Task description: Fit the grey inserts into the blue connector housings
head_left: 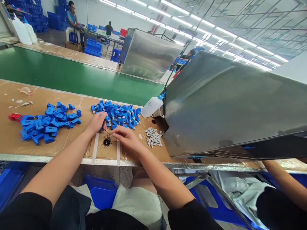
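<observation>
My left hand (98, 122) is at the near-left edge of a pile of blue plastic parts (117, 111), its fingers curled downward. Whatever it grips is hidden behind the fingers. To its right, my right hand (126, 137) has thumb and forefinger drawn together above scattered tiny brownish pieces (108, 134); anything in the pinch is too small to name. Just below them, a round black dish (106, 142) sits on a cardboard piece held by two pale tape strips. Several parts in the blue pile carry whitish tips. Small grey-white parts (153, 137) lie heaped on the right.
More blue parts (49, 123) and a red part (15, 117) lie left. A white bottle with a blue nozzle (152, 106) leans beside a large metal panel (227, 105). Behind runs a green conveyor belt (72, 72). A co-worker's arm (285, 182) shows at right.
</observation>
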`<state>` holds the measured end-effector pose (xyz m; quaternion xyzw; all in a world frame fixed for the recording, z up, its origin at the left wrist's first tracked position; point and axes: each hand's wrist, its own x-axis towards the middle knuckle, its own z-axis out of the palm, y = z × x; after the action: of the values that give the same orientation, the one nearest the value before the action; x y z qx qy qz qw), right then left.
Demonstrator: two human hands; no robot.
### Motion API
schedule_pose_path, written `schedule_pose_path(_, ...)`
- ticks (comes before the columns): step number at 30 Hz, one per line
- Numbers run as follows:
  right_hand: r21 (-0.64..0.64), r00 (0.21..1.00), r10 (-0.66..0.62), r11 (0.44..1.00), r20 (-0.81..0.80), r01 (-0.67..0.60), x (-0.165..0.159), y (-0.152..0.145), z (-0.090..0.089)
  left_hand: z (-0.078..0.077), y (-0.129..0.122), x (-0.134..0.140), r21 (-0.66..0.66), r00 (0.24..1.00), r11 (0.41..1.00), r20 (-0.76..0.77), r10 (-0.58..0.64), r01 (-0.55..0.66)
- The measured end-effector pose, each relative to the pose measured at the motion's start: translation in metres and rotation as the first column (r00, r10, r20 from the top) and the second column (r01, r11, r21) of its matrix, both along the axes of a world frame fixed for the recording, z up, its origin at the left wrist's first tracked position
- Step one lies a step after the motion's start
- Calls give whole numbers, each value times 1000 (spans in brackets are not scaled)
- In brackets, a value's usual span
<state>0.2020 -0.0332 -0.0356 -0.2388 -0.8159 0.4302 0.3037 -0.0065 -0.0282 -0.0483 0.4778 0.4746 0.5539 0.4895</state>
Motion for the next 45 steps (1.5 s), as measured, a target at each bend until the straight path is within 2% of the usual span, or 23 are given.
schedule_pose_path(3, -162, 961, -220, 968, -166, 193, -6, 9, -2, -7, -3, 1, 18, 978, 1000, -209, -4, 8)
schedule_pose_path(6, -179, 912, -299, 950, -279, 256, -13, 16, -8, -10, -4, 0, 16, 956, 999, -291, 32, -29)
schedule_pose_path(13, 95, 934, -250, 955, -254, 281, -18, 22, -17, -3, -6, 2, -32, 927, 997, -372, 50, -66)
schedule_pose_path(17, 228, 951, -212, 937, -227, 263, -19, 23, -17, 2, -8, 3, -11, 870, 996, -488, 76, -94)
schedule_pose_path(20, 267, 951, -220, 924, -217, 275, -20, 23, -18, 6, -10, 4, 33, 805, 994, -584, 100, -100)
schedule_pose_path(22, 258, 942, -271, 913, -199, 317, -20, 23, -19, 10, -11, 5, 53, 779, 993, -616, 116, -106)
schedule_pose_path(25, 314, 938, -340, 884, -75, 346, -18, 21, -19, 14, -15, 7, 90, 723, 988, -674, 153, -125)
schedule_pose_path(29, 382, 938, -346, 871, 30, 309, -18, 18, -20, 16, -17, 10, 140, 660, 981, -726, 195, -136)
schedule_pose_path(39, 430, 937, -343, 838, -64, 336, -18, 16, -27, 23, -21, 27, 195, 629, 965, -732, 261, -173)
schedule_pose_path(45, 464, 933, -354, 818, -61, 341, -22, 16, -28, 20, -18, 22, 147, 700, 980, -686, 197, -131)
